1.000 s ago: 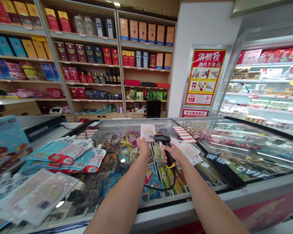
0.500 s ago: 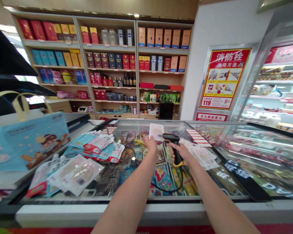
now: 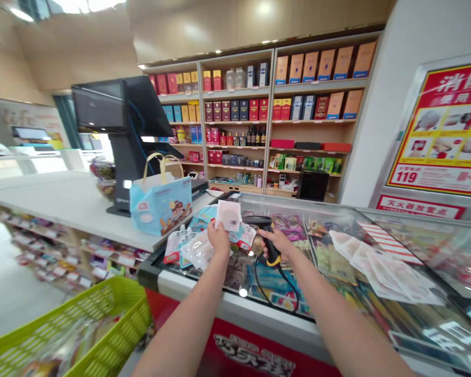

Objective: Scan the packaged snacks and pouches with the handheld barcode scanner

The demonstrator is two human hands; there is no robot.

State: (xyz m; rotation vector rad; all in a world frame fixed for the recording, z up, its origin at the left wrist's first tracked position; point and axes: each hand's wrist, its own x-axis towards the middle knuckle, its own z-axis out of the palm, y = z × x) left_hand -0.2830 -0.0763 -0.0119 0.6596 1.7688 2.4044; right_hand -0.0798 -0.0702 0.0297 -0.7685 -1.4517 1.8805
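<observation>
My left hand [image 3: 219, 238] pinches a flat white packet [image 3: 228, 215] with a small barcode, raised above the glass freezer top. Just to its right, my right hand [image 3: 273, 242] is wrapped round the grip of a black and yellow barcode scanner [image 3: 273, 255], whose head points toward the packet. The scanner's cable loops down over the glass. Under and beside my left hand lie clear-white packets [image 3: 198, 250] and blue and red pouches [image 3: 208, 215]. More white packets [image 3: 384, 264] are fanned out on the glass to the right.
A blue paper bag [image 3: 160, 204] stands on the white counter [image 3: 63, 199] beside a black register screen [image 3: 102, 107]. At the lower left is a green basket [image 3: 121, 303] holding packaged goods. Shelves of boxes [image 3: 239, 112] line the back wall.
The view has swung left, bringing the register and green basket into sight. My left hand and its packet are now over the pouches at the left, and the scanner has followed.
</observation>
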